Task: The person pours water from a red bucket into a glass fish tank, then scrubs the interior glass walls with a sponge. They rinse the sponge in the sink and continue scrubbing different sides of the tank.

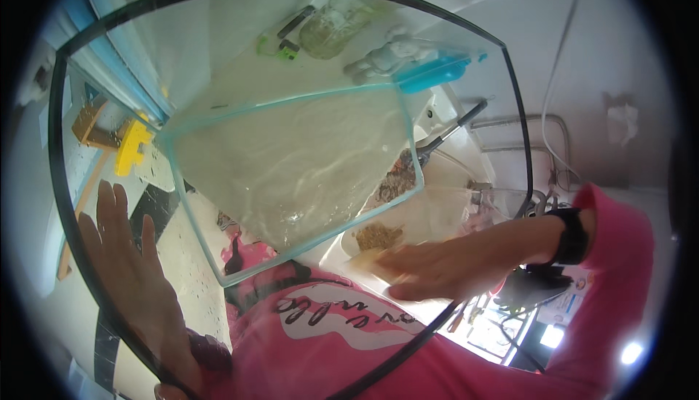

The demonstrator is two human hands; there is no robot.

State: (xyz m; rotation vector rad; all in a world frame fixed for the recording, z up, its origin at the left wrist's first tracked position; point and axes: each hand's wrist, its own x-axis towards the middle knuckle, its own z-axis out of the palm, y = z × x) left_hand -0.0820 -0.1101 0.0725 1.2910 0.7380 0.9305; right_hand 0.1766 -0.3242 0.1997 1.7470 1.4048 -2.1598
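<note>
A rectangular glass aquarium point(289, 176) with a black rim fills the middle of my view, its open top towards me. My left hand point(131, 285) lies flat along the outside of its left wall, seen through the glass, fingers apart. Over the right side of the rim reaches my right forearm, with my right hand point(431, 269) at or inside the opening. Motion blurs its fingers, so whether they hold something cannot be made out. The pale bottom glass looks wet, with ripples and glints.
Right of the tank is a white sink point(480, 154) holding brown gravel-like material point(396, 181) and a black-handled utensil point(453, 130). Behind the glass stand a jar point(327, 29), a white figurine point(390, 56) and a blue plastic tray point(437, 72). A yellow piece point(131, 149) is at left.
</note>
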